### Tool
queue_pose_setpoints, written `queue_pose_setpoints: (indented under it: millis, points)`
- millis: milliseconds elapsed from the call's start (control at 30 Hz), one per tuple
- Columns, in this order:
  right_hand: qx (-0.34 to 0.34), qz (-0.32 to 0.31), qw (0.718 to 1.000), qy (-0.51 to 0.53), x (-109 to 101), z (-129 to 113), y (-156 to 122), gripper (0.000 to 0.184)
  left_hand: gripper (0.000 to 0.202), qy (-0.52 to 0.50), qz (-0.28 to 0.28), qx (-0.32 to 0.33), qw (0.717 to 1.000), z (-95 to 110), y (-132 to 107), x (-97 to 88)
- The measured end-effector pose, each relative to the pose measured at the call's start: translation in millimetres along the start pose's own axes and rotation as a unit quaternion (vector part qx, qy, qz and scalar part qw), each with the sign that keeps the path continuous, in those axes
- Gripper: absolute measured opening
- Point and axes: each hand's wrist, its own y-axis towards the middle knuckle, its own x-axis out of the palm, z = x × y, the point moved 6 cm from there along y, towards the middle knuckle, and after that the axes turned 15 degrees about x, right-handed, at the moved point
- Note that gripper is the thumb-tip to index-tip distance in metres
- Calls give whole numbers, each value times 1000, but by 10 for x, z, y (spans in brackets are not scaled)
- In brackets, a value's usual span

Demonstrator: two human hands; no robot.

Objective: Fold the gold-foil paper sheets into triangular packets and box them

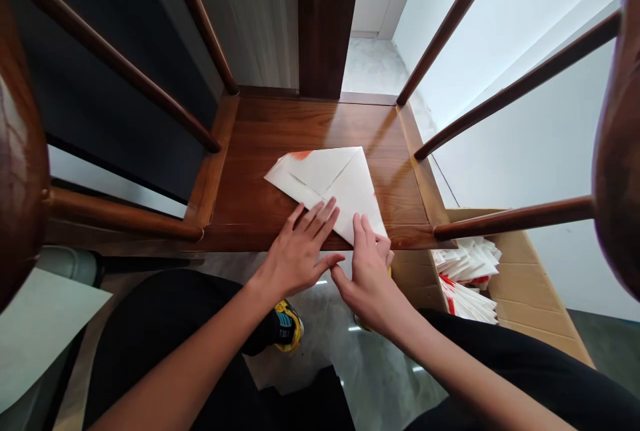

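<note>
A white sheet of paper (333, 183) with a red patch at its top edge lies folded into a pointed shape on a wooden chair seat (280, 144). My left hand (299, 249) rests flat on the paper's near edge, fingers stretched out and close together. My right hand (369, 264) presses the paper's lower right corner near the seat's front edge, index finger extended, the other fingers curled under.
Wooden armrest rails (135, 77) rise on both sides of the seat. A cardboard box (530, 284) with several folded white and red papers (467, 277) stands on the floor at right. A pale sheet (35, 331) lies at lower left. A yellow shoe (287, 327) shows below.
</note>
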Motion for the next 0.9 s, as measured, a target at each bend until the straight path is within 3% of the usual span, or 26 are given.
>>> queue_pose_setpoints:
  millis: [67, 167, 267, 333, 400, 467, 533, 600, 733, 900]
  points:
    - [-78, -62, 995, 24, -132, 23, 60, 96, 65, -13, -44, 8, 999, 14, 30, 69]
    - [-234, -114, 964, -54, -306, 271, 237, 88, 51, -57, -80, 20, 995, -298, 66, 41]
    - [-296, -82, 947, -95, -263, 505, 371, 78, 46, -80, -97, 23, 992, -638, 143, 5]
    - [-307, -30, 948, -84, -146, 505, 336, 68, 45, -42, -67, -5, 997, -709, 179, -41]
    - [-313, 32, 947, -69, -34, 423, 199, 63, 48, -1, -21, -31, 999, -594, 152, -101]
    - [-326, 62, 941, -69, 56, 331, 20, 66, 54, -12, 1, -15, 1000, -337, 57, -124]
    - [-346, 54, 934, -69, 100, 269, -116, 69, 60, -75, -29, 55, 995, -36, -73, -79]
    - [-369, 31, 928, -46, 82, 239, -164, 67, 64, -96, -39, 90, 991, 126, -207, -52]
    - [-371, 14, 927, 54, -61, 213, 11, 49, 37, -96, 45, 71, 992, 94, -309, -37]
    - [-231, -9, 960, 156, -159, 159, 359, 15, 10, -135, 151, -12, 979, 8, -286, -40]
